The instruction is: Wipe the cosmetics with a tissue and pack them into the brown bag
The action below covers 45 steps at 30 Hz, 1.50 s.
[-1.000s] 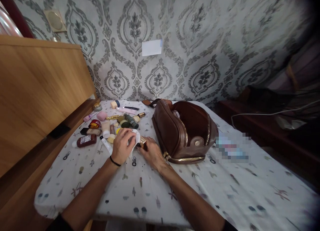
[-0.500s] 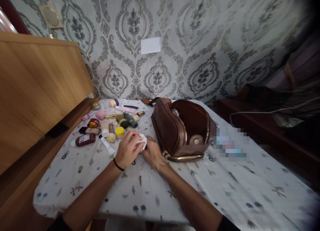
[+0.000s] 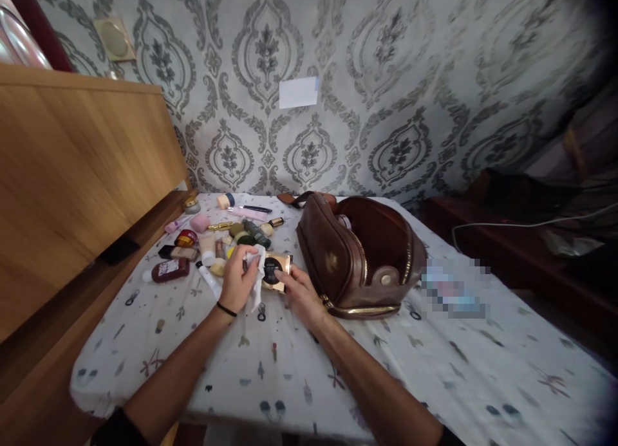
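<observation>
The gold compact (image 3: pixel 276 270) sits between both hands, just above the counter (image 3: pixel 434 362). The right hand (image 3: pixel 303 296) pinches its lower right edge, so the case lies up and to the left of that grip. The left hand (image 3: pixel 237 280) is closed on a white cloth (image 3: pixel 255 273) pressed against the compact's left side. An open brown leather bag (image 3: pixel 357 259) stands just to the right; small cosmetics (image 3: pixel 207 243) lie scattered to the left.

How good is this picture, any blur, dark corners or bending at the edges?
Head view: the left hand with its white wipe and the right hand on the gold compact are sharp and softly lit; the right edge fades to dark; the wide lens bows the table edge; a pixelated patch sits right of the brown bag.
</observation>
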{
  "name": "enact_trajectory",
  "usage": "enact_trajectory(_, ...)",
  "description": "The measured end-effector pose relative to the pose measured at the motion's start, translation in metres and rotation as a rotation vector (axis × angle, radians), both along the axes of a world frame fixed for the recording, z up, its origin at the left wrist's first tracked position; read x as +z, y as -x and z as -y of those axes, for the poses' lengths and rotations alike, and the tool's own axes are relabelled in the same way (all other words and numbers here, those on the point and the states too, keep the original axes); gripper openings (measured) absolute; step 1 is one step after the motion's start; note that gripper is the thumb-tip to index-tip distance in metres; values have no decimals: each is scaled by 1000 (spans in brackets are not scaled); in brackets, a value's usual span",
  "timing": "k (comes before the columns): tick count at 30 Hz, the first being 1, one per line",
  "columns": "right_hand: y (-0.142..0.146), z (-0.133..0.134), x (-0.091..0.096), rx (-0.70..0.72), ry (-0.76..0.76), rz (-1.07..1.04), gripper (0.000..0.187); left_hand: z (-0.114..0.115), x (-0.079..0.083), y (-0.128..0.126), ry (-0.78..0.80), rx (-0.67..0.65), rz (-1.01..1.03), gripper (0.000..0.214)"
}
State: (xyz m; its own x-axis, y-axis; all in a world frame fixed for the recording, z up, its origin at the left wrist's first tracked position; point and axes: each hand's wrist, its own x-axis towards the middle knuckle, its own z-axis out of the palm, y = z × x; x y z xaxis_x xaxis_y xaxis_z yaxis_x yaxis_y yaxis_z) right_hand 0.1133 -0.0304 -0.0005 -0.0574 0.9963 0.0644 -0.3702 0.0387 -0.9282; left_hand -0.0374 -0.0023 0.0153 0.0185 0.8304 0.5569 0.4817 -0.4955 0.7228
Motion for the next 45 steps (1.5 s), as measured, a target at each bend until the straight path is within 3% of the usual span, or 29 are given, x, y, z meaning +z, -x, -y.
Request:
enact_trajectory(6, 3, 2, 8, 161, 101, -218, 45, 0, -4, -4, 23, 17, 31, 12)
enact_trajectory(10, 2, -2, 4, 181, 164, -331, 38, -1, -3, -3, -64, 4, -20, 13)
enact_trajectory(15, 1, -3, 0, 184, 190, -324, 34, 3, 0, -5, -157, -45, -112, 14)
enact_trajectory(23, 3, 2, 2, 183, 133, -321, 44, 20, 6, -16, -333, -312, -255, 22)
enact_trajectory(29, -2, -7, -3, 141, 241, -400, 41, 23, 9, -15, -346, -475, -390, 28)
enact_trajectory(34, -8, -11, -1, 68, 301, -475, 35, 16, 7, -8, -342, -337, -410, 27)
enact_trajectory(39, -5, -7, 3, 98, 313, -465, 36, 7, 7, -1, -273, -156, -288, 23)
enact_trajectory(45, -1, -5, 3, 119, 355, -468, 35, 1, 2, 2, -204, -76, -187, 27)
